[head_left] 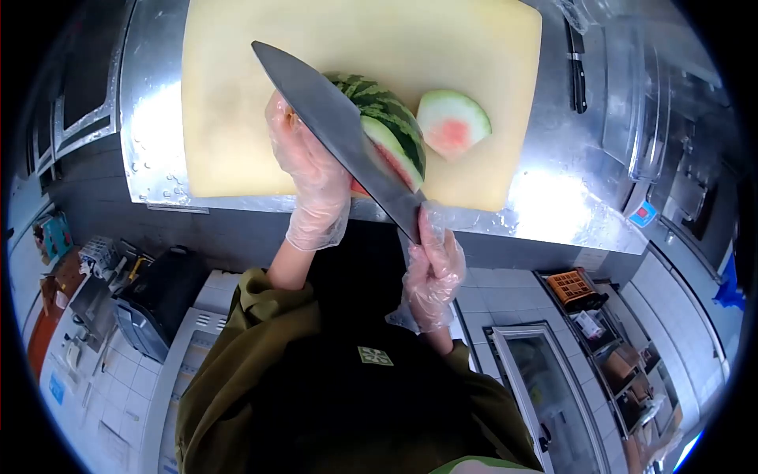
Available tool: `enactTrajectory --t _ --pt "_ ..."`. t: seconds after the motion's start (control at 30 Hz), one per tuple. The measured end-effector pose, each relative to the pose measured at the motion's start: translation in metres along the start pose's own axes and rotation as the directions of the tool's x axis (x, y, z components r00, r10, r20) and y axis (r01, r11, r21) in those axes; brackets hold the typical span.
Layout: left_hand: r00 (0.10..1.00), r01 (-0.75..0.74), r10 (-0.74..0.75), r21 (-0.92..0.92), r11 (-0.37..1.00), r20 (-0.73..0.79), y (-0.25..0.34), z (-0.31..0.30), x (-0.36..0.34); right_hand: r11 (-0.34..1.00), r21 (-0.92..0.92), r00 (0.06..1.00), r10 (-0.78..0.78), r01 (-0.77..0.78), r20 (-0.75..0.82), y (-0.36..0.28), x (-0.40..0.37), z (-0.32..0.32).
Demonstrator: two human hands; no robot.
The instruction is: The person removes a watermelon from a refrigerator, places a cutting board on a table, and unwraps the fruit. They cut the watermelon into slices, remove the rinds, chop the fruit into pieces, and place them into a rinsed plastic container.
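Note:
My right hand (pixel 434 272), in a clear plastic glove, is closed round the handle of a large kitchen knife (pixel 335 126). Its wide dark blade slants up to the left across a cut watermelon (pixel 387 114) with striped green rind. A pale rim and some red flesh show along the blade. On the blade's left side, my gloved left hand (pixel 312 170) is curled against the melon, its fingertips partly hidden by the steel. A bit of red flesh shows between that palm and the blade. To the right lies a cut-off watermelon end piece (pixel 452 122), white with a pink centre.
The melon rests on a thick yellowish cutting board (pixel 245 47) on a wet steel counter (pixel 150 118). A second, black-handled knife (pixel 578 75) lies at the right. Below are a black bin (pixel 158 300), a glass-door cabinet (pixel 545 379) and a shelf with an orange crate (pixel 574 290).

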State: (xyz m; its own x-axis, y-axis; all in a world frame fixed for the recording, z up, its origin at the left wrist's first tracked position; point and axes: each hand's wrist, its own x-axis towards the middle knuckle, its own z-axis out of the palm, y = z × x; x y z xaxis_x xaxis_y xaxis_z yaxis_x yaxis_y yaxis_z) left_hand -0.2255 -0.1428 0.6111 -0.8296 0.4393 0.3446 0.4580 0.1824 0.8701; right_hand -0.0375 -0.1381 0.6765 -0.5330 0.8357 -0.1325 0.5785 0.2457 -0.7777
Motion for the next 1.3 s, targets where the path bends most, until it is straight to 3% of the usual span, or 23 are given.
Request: enactTrajectory --t 0.07,0.17,0.37,0.4,0.5,0.6,0.73,0.87,0.9,1.1,1.2,1.23,1.3 --pt "1.0 0.006 -0.006 -0.012 1.0 -0.019 -0.001 0.002 0.0 1.0 0.017 1.0 0.026 -0.026 0.012 -0.006 -0.004 -0.003" --pt "0.982 0.183 -0.189 -0.176 0.967 -0.017 0.003 0.003 -0.001 0.996 -0.021 0.996 0.084 -0.084 -0.018 -0.005 -0.021 -0.006" --pt "0.993 0.059 -0.065 -0.073 0.996 -0.094 0.007 0.007 0.004 0.97 -0.183 0.983 0.174 -0.161 0.055 -0.005 0.002 -0.008" --pt "0.992 0.012 -0.017 -0.036 0.999 -0.123 0.009 0.008 0.006 0.979 -0.148 0.989 0.146 -0.139 0.037 -0.006 0.007 -0.006" --pt "0.992 0.04 -0.054 -0.125 0.991 -0.112 0.01 0.009 0.008 0.995 -0.065 0.997 0.077 -0.077 -0.004 -0.006 0.007 -0.005" --pt "0.994 0.007 -0.017 -0.093 0.996 -0.11 0.004 0.01 0.007 0.994 -0.018 0.994 0.111 -0.111 0.017 -0.004 -0.005 -0.014" --pt "0.989 -0.031 0.021 -0.069 0.997 -0.144 0.005 0.012 0.009 0.99 -0.137 1.0 -0.012 0.013 0.014 0.003 0.021 -0.01" --pt "0.991 -0.01 0.006 -0.032 0.999 -0.13 0.008 0.009 0.008 0.995 0.041 0.996 0.087 -0.087 0.009 -0.003 0.047 0.001" --pt "0.992 0.007 -0.011 -0.036 0.999 -0.127 0.009 0.01 0.008 0.996 0.072 0.999 0.049 -0.047 -0.024 -0.002 0.048 0.002" --pt "0.984 -0.04 0.029 -0.06 0.997 -0.177 0.008 0.016 0.007 0.979 0.146 0.989 0.136 -0.143 0.055 -0.008 0.06 -0.011" --pt "0.991 0.032 -0.041 -0.077 0.997 -0.126 0.005 0.017 0.002 0.945 0.11 0.938 0.283 -0.309 0.202 -0.014 0.085 -0.017" --pt "0.991 0.028 -0.04 -0.092 0.995 -0.128 0.001 0.018 0.0 0.906 0.189 0.918 0.343 -0.379 0.198 -0.019 0.087 -0.018" --pt "0.987 0.059 -0.08 -0.146 0.988 -0.14 0.002 0.019 -0.002 0.897 0.261 0.93 0.311 -0.356 0.199 0.0 0.076 -0.023"
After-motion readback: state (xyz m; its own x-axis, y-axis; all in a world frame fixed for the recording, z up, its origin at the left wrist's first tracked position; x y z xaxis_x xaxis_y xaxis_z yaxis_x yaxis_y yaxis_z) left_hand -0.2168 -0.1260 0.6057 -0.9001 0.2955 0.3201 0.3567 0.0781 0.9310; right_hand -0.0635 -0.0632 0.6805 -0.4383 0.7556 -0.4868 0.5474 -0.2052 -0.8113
